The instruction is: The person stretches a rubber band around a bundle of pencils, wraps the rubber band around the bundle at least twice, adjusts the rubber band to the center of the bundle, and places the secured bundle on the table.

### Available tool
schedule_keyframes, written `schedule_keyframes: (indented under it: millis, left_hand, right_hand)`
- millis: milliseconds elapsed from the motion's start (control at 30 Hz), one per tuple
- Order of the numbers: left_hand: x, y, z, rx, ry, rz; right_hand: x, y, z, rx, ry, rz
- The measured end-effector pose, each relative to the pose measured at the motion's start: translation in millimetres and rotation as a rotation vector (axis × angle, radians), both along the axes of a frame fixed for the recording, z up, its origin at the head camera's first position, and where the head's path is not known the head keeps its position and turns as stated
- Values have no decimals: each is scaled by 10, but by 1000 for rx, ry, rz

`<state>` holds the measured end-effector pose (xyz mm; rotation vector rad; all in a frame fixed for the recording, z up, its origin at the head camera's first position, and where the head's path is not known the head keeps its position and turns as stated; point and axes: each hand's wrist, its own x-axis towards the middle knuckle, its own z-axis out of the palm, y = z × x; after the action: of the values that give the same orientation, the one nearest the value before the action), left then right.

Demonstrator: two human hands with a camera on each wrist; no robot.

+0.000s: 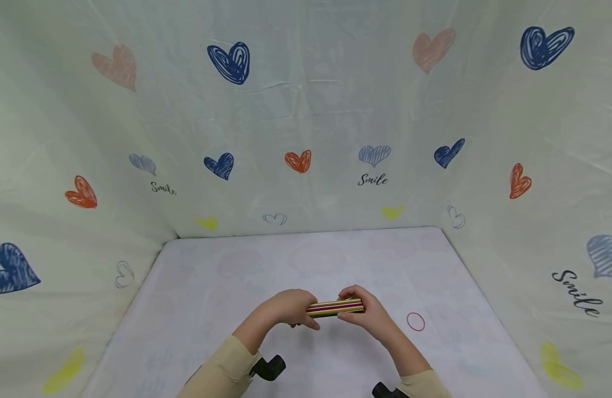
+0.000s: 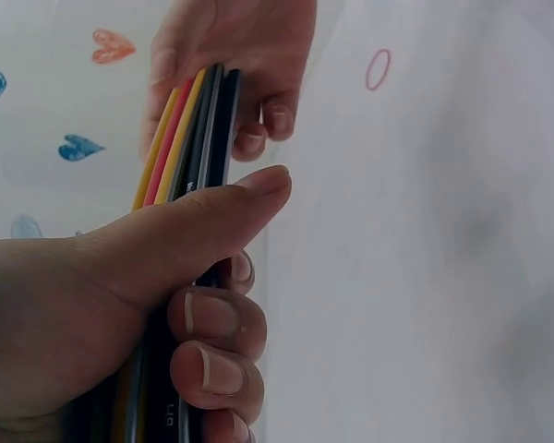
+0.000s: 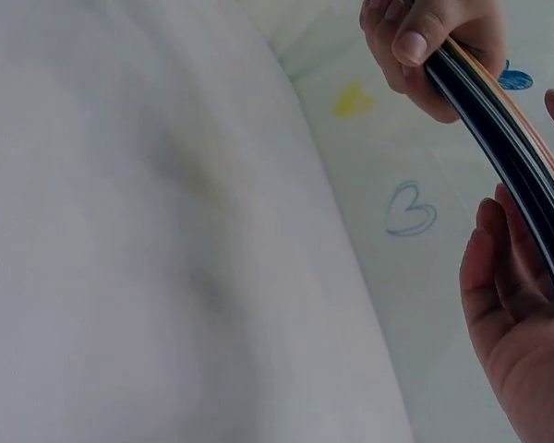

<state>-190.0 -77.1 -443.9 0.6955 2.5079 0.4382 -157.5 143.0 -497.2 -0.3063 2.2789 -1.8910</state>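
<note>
A bundle of pencils [image 1: 333,308], in yellow, red and dark colours, lies level between the two hands above the table. My left hand [image 1: 292,307] grips one end, its thumb [image 2: 212,221] across the pencils and its fingers curled beneath in the left wrist view. Around the other end is my right hand [image 1: 368,315], its palm facing the pencil tips. In the right wrist view, the fingers of this right hand [image 3: 535,360] are loosely bent beside the bundle, with the thumb on the far side.
A thin red ring, like a rubber band [image 1: 423,321], lies on the white table [image 1: 211,287] right of my right hand. Pale curtains [image 1: 306,121] printed with hearts stand behind and on both sides. Each wrist carries a black camera [image 1: 270,367].
</note>
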Motion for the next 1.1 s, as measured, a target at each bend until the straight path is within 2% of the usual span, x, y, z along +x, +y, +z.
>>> schedule_keyframes:
  millis: [100, 233, 367, 700, 933, 1100]
  left_hand:
    - [-5, -26, -14, 3, -12, 3]
    - [-23, -86, -57, 13, -17, 7]
    - [-45, -175, -117, 31, -21, 16]
    - [-61, -349, -214, 72, -57, 83]
    - [-46, -470, -307, 57, -61, 116]
    - [-40, -546, -373, 48, -77, 127]
  right_hand:
    - [13, 94, -12, -41, 13, 83]
    - [32, 269, -34, -69, 43, 107]
    - [45, 491, -88, -49, 74, 83]
    - [97, 1028, -241, 30, 49, -52]
    - [108, 1414, -410, 202, 96, -114]
    - [60, 1576, -506, 263, 84, -116]
